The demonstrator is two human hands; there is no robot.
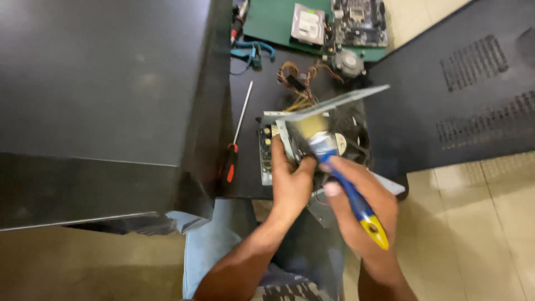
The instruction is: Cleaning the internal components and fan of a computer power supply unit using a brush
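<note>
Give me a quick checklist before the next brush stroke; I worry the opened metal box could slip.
1. Left hand grips the open grey metal power supply box: ok.
2. Right hand holds the blue and yellow handled paintbrush: ok.
3. Bristles reach the black fan inside: ok.
4. Box rests firmly on the black table: cannot tell.
5. Red handled screwdriver lies apart from both hands: ok.
6. Bundle of coloured wires clear of the brush: ok.
</note>
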